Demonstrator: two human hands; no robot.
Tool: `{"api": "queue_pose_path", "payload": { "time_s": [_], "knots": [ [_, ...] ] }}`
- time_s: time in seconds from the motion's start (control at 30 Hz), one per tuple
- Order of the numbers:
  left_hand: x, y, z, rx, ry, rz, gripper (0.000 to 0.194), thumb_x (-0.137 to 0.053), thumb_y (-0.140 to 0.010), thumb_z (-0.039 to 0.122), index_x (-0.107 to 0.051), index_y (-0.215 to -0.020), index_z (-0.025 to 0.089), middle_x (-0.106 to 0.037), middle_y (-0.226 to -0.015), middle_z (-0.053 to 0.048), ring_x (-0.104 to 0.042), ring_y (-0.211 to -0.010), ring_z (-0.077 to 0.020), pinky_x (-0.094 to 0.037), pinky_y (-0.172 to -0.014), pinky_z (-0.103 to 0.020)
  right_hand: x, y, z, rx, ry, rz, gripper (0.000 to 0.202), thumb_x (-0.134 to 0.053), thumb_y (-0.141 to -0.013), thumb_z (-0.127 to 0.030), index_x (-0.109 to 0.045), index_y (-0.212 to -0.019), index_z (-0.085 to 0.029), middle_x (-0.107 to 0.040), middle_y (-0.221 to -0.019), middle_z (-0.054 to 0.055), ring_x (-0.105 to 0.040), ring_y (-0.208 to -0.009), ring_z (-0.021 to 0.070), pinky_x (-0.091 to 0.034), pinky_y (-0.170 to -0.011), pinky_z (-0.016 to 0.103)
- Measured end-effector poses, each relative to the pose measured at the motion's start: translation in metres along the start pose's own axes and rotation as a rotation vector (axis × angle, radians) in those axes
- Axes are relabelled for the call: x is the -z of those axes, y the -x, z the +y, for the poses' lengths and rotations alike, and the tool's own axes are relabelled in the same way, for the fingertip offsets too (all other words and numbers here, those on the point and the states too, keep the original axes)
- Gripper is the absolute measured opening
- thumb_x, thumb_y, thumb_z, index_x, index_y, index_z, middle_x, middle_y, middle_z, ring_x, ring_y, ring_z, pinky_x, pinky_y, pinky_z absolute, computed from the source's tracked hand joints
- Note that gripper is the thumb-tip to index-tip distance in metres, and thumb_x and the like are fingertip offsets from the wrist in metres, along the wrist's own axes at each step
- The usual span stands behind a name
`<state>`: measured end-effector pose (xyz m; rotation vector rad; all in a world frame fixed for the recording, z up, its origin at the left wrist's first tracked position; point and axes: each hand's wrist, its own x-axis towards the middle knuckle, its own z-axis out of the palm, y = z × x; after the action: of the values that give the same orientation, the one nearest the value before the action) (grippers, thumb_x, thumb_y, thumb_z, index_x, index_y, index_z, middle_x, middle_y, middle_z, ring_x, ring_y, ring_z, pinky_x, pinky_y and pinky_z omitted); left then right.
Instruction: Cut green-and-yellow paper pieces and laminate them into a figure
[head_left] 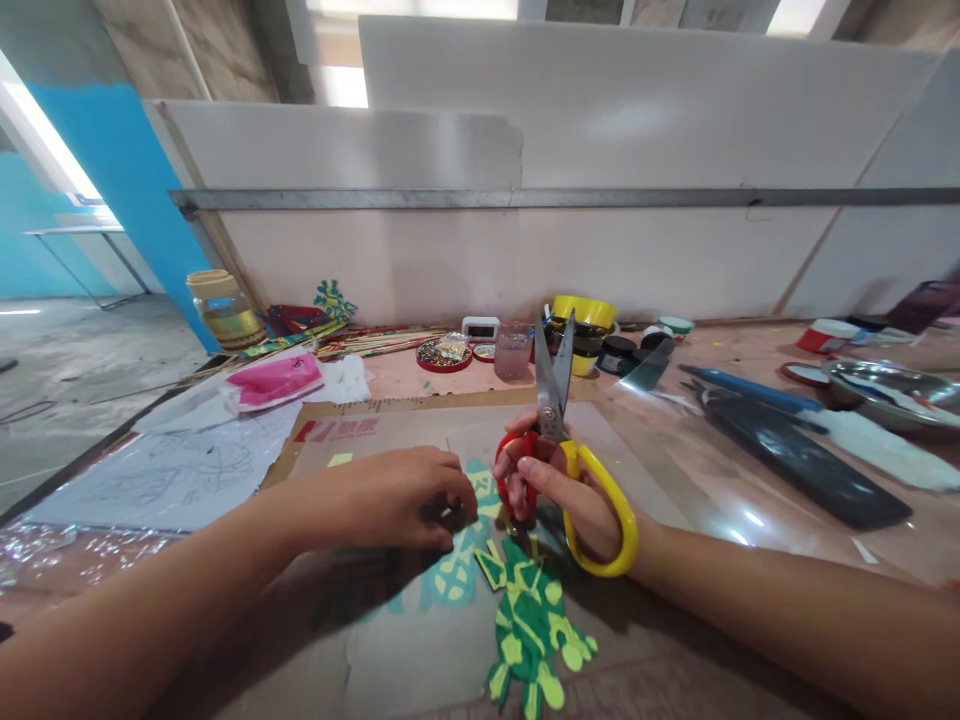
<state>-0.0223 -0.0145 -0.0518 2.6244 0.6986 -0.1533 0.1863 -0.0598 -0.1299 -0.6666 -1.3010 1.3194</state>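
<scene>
My right hand (555, 490) is wrapped around a pair of scissors (553, 400) with one red and one yellow handle loop. Their blades point up and stand slightly apart. To the left, my left hand (409, 500) hovers palm down, fingers loosely curled and thumb tip apart, with nothing visible between them. Just below the scissors is a green and yellow cut-out figure (525, 625) with limb-like parts. A paler green pattern (454, 580) shows on the work surface beneath my hands, partly covered by them.
Behind the cardboard (289, 455) stand a bead dish (444, 354), a cup (514, 352), a small digital display (481, 328) and yellow tape (583, 310). At right lie a dark long-bladed tool (802, 450) and a metal bowl (900, 385). A pink packet (276, 382) and drawing sheet (172, 475) lie left.
</scene>
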Motion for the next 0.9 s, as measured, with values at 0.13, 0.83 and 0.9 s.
{"api": "queue_pose_path", "payload": {
  "time_s": [0.13,0.83,0.9],
  "knots": [
    [-0.001,0.0,0.0,-0.036,-0.006,0.022,0.035,-0.057,-0.079,0.011,-0.069,-0.109,0.025,-0.064,-0.103,-0.003,-0.062,-0.092,-0.0176,-0.046,-0.085,-0.028,-0.001,0.003,-0.002,-0.008,0.024,-0.026,0.028,-0.06,-0.091,-0.036,-0.046,-0.112,-0.025,-0.06,-0.09,0.001,-0.057,-0.063,0.0116,-0.051,-0.057,0.027],
    [-0.005,-0.002,-0.017,-0.032,0.117,0.05,0.024,-0.067,-0.079,0.015,-0.07,-0.102,0.021,-0.067,-0.099,-0.004,-0.062,-0.091,-0.0196,-0.046,-0.081,-0.03,-0.007,0.009,-0.018,0.243,0.709,-0.252,0.015,-0.052,-0.088,-0.023,-0.052,-0.104,-0.022,-0.064,-0.086,0.003,-0.058,-0.066,0.0142,-0.05,-0.061,0.028],
    [-0.005,-0.003,-0.019,-0.03,0.117,0.045,0.022,-0.067,-0.08,0.016,-0.071,-0.101,0.021,-0.068,-0.101,-0.004,-0.062,-0.092,-0.0196,-0.045,-0.084,-0.031,-0.006,0.007,-0.017,0.224,0.727,-0.219,0.016,-0.052,-0.089,-0.024,-0.053,-0.104,-0.021,-0.065,-0.085,0.004,-0.058,-0.067,0.0148,-0.051,-0.063,0.029]
  ]
}}
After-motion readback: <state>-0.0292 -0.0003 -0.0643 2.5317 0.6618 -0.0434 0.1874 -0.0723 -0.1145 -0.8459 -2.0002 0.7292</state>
